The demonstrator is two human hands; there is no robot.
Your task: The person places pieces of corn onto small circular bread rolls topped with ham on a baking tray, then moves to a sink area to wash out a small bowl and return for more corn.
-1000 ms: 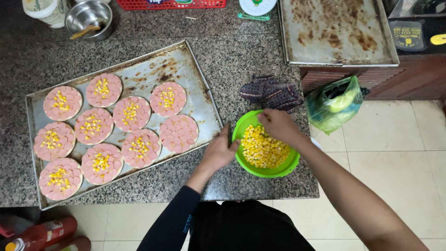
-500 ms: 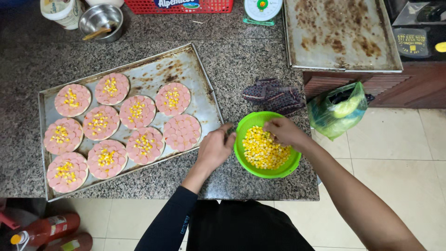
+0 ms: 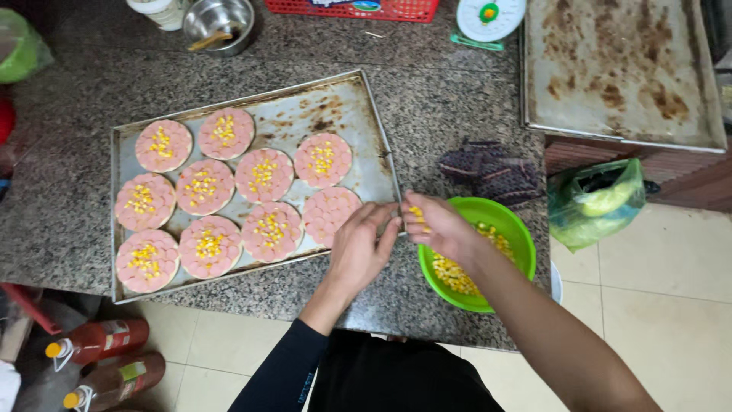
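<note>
Corn kernels (image 3: 457, 271) fill a bright green bowl (image 3: 512, 229) that sits at the near edge of the speckled granite counter (image 3: 457, 107), just right of a worn metal baking tray (image 3: 351, 99). The right hand (image 3: 438, 229) is above the bowl's left rim, fingers drawn together in a pinch around a small clump of yellow kernels; a few show between the fingertips. The left hand (image 3: 362, 248) is beside it, over the tray's near right corner, palm down with fingers loosely extended and slightly spread. It grips nothing visible. The fingertips of both hands are close together; whether they touch cannot be told.

Nine round pink bases (image 3: 206, 187) lie on the tray in three rough rows, each covered with overlapping pink sausage slices. Eight carry a scatter of corn in the middle. The ninth (image 3: 329, 214), nearest the left hand at the tray's near right side, has none.

A dark folded cloth (image 3: 492, 168) lies on the counter just behind the bowl. A second, stained tray (image 3: 621, 69) rests on a lower surface to the right, with a green plastic bag (image 3: 595, 202) hanging below it. At the far edge of the counter stand a steel bowl (image 3: 219, 23), a red basket (image 3: 358, 9) and a small kitchen scale (image 3: 488, 17). Two red sauce bottles (image 3: 107, 358) lie on the tiled floor at the lower left.
</note>
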